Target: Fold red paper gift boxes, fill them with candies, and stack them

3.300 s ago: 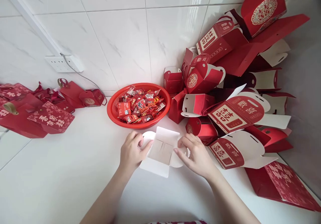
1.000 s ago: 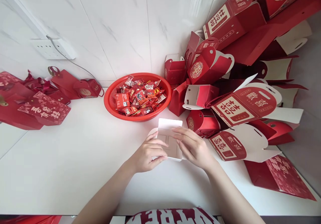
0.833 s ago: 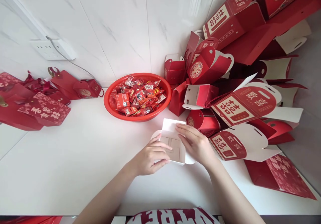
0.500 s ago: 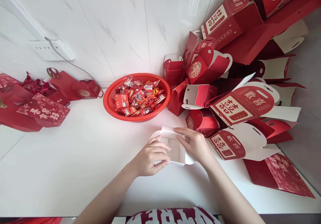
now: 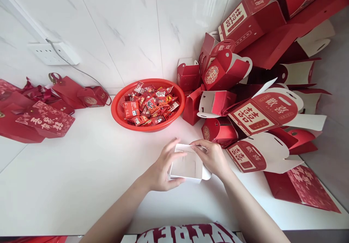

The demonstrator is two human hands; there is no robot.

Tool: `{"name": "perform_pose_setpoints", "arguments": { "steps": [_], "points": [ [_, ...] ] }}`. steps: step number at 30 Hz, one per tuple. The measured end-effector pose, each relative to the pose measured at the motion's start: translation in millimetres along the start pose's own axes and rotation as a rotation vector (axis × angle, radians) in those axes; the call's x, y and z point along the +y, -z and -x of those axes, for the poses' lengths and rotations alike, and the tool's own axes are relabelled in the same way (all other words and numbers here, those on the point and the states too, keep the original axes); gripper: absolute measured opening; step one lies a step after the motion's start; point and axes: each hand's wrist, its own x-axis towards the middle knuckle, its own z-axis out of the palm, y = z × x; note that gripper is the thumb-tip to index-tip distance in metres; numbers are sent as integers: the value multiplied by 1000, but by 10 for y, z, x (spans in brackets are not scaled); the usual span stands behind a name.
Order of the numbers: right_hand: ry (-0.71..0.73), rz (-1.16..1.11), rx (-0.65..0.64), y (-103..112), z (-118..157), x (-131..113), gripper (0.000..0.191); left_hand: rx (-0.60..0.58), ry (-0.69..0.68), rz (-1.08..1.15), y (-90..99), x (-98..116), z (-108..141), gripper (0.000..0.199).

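Note:
A small white-lined paper gift box (image 5: 184, 168) lies in front of me on the white table, its inside facing up. Around its left side is my left hand (image 5: 163, 166), with the thumb along the near wall and a forefinger reaching over the opening; other fingers are lifted and spread. At the far right corner, my right hand (image 5: 212, 157) pinches the upper edge between thumb and fingers. A rounded flap (image 5: 206, 173) sticks out under my right wrist. The box's outer face is hidden. Beyond it sits a red plastic basket (image 5: 120, 117) with several wrapped candies (image 5: 152, 106).
Folded red gift boxes (image 5: 264, 112) are piled along the right side, close to my right hand. More red boxes and bags (image 5: 45, 119) lie at the left. A wall socket (image 5: 54, 53) with a grey cable is on the tiled wall behind the white table (image 5: 68, 185).
The far wall of the box now stands upright, where a flap leaned outward before. My left fingers have lifted and spread from the box's inside, while my right hand stays at the far right corner.

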Motion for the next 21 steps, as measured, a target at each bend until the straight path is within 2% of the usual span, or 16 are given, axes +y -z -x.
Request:
{"name": "perform_pose_setpoints", "arguments": {
  "steps": [3, 5, 9, 12, 15, 17, 21],
  "points": [
    [9, -49, 2, -35, 16, -11, 16, -55, 91, 81, -5, -89, 20, 112],
    [15, -144, 5, -95, 30, -13, 17, -63, 125, 146, -22, -154, 21, 122],
    [93, -480, -58, -291, 38, 26, 25, 2, 129, 269, -83, -281, 19, 126],
    [34, -672, -22, -441, 7, 112, 39, 23, 113, 343, -127, -361, 39, 134],
    [-73, -637, 11, -530, -51, 218, 57, -6, 164, 375, -144, -404, 60, 139],
    [-96, -579, -5, -554, -88, 273, 65, -26, 219, 366, -139, -410, 64, 137],
    [-65, -514, 12, -535, -123, 311, 65, 11, 276, 309, -105, -402, 61, 133]
  ]
}}
